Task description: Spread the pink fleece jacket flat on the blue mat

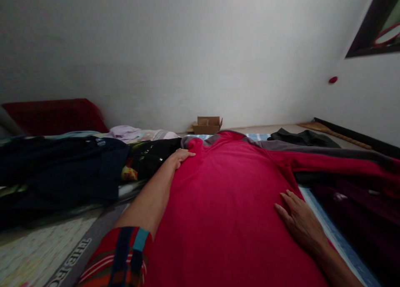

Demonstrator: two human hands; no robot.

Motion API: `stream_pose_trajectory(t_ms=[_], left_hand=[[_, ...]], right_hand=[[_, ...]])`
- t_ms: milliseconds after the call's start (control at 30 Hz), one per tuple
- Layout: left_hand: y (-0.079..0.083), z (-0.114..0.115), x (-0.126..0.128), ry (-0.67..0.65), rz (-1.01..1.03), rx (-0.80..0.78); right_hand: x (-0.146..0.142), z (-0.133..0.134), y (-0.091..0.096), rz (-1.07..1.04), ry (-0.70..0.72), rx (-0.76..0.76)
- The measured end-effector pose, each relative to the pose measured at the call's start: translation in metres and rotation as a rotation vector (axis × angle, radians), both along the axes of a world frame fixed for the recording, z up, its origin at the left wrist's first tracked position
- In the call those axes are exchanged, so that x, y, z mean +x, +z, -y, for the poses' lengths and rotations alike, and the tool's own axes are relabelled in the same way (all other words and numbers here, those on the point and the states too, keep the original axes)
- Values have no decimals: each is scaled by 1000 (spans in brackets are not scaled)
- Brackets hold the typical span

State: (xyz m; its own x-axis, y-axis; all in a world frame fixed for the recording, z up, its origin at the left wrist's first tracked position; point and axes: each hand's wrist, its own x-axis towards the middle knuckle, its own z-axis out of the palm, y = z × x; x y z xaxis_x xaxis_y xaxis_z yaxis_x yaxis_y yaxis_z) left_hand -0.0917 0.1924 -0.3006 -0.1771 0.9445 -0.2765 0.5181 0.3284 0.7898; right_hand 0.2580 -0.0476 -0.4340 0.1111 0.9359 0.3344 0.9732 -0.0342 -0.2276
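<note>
A long-sleeved red top (pixel 231 195) with grey at the neck and shoulders lies spread out in front of me. My left hand (pixel 183 155) rests on its left shoulder edge, fingers stretched out over the cloth beside a bunched fold. Over on the right side of the body, my right hand (pixel 295 218) lies flat with its fingers a little apart. The right sleeve (pixel 337 161) extends out to the right. At the left shoulder the other sleeve is not plainly visible.
Dark navy clothing (pixel 62 166) and a black printed garment (pixel 156 153) lie left. A dark purple garment (pixel 353 212) and a dark folded cloth (pixel 303 137) lie right. An open cardboard box (pixel 206 125) stands by the wall. A grey band with white letters (pixel 73 255) runs lower left.
</note>
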Motion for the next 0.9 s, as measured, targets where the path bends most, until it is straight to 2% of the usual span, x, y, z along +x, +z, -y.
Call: stream_pose_trajectory(t_ms=[133,300,467,633,800,900], left_hand=[[0,7,-4,-71,167,-64],[0,0,-1,4,167,-69],[5,-8,4,68,-11,145],[5,-7,-8,99,-301,398],[-4,-4,-14,57,-562,355],[-3,-6,-13,39,-648,312]], right_hand=[[0,0,-1,-7,-7,0],[2,0,-5,-17,-19,-15],[5,-1,-11,-29,-13,-1],[5,-1,-9,-46,-2,5],[4,1,-8,-48,-13,9],[5,1,-9,-58,-5,19]])
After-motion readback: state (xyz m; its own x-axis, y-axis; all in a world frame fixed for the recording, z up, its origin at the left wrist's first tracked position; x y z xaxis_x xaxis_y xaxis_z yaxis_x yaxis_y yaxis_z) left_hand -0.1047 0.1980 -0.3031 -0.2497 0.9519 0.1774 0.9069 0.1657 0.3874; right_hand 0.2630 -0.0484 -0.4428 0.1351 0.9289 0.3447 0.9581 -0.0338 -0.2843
